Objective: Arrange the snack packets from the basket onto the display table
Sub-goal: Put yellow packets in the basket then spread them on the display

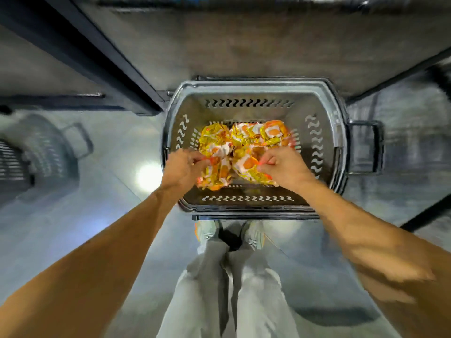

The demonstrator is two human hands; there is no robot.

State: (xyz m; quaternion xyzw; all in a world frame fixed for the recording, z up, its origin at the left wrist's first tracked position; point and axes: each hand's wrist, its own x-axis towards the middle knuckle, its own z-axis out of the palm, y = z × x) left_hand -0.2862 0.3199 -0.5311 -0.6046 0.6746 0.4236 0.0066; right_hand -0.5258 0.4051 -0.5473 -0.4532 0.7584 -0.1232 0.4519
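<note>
A grey plastic basket (pixel 317 113) stands on the floor in front of my feet. Several yellow and orange snack packets (pixel 246 140) lie heaped on its bottom. Both my arms reach down into it. My left hand (pixel 183 167) has its fingers curled round packets at the left of the heap. My right hand (pixel 285 167) pinches a packet at the right of the heap. The picture is blurred, so the packets' print cannot be read.
The grey display table top (pixel 244 45) lies just beyond the basket, with dark legs (pixel 117 59) at either side. A second grey basket (pixel 46 152) stands on the shiny floor at the left. My shoes (pixel 229 232) are right behind the basket.
</note>
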